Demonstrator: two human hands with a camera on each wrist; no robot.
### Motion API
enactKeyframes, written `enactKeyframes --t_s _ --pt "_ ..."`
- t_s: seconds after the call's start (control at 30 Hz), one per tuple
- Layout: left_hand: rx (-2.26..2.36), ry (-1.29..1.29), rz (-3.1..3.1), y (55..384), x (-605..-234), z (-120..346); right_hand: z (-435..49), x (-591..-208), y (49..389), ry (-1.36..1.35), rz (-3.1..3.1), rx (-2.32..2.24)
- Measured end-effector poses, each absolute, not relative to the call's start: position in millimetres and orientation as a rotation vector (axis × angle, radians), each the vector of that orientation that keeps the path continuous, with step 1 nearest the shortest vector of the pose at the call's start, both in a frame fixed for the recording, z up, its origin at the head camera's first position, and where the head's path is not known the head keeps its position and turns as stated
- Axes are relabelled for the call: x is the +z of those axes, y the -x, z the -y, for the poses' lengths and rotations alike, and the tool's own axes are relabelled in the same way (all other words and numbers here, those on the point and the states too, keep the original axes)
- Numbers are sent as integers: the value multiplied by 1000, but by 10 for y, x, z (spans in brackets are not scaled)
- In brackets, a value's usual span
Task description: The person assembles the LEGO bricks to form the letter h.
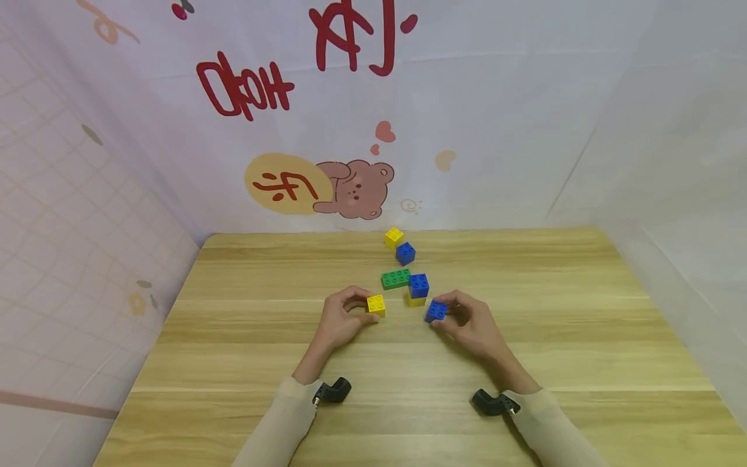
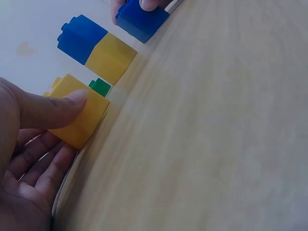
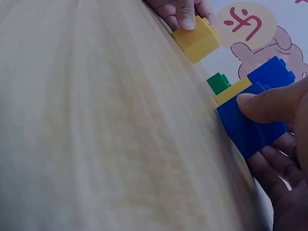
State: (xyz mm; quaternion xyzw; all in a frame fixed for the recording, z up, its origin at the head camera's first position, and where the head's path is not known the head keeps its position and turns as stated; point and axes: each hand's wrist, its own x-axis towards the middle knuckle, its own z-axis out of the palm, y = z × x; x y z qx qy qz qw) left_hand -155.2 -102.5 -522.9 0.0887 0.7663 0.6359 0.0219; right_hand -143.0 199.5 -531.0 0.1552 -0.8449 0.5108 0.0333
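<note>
My left hand (image 1: 342, 319) pinches a yellow brick (image 1: 376, 305) between thumb and fingers, low over the wooden table. In the left wrist view the thumb lies across the side of that yellow brick (image 2: 79, 113). Opposite it, my right hand (image 1: 471, 323) grips a blue brick (image 1: 436, 311), its thumb pressed on the near face, as the right wrist view shows. Between and just behind the two hands stands a stack: a blue brick (image 1: 418, 285) on top of a yellow brick (image 1: 416, 301). A long green brick (image 1: 396, 279) lies right beside the stack, to its left.
Farther back, a loose blue brick (image 1: 405, 253) and a yellow brick (image 1: 393, 237) sit close together near the table's rear edge. A white printed cloth (image 1: 496, 117) rises behind the wooden table (image 1: 583, 363) and along its sides. Both sleeves carry a black wrist mount (image 1: 335, 390).
</note>
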Motion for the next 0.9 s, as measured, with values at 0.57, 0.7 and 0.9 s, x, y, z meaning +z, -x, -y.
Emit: enactKeyframes --t_s 0.57,0.7,0.9 --pt "1830 -354 -2362 1568 -5221 1033 -1952 -5315 1437 -648 2551 1633" --pt "1831 -401 -2350 1562 -5215 1028 -1926 -5294 1430 -660 2529 1654" --pt "1831 -417 -2327 1562 -5222 1028 -1879 -5057 1338 -680 2539 1661"
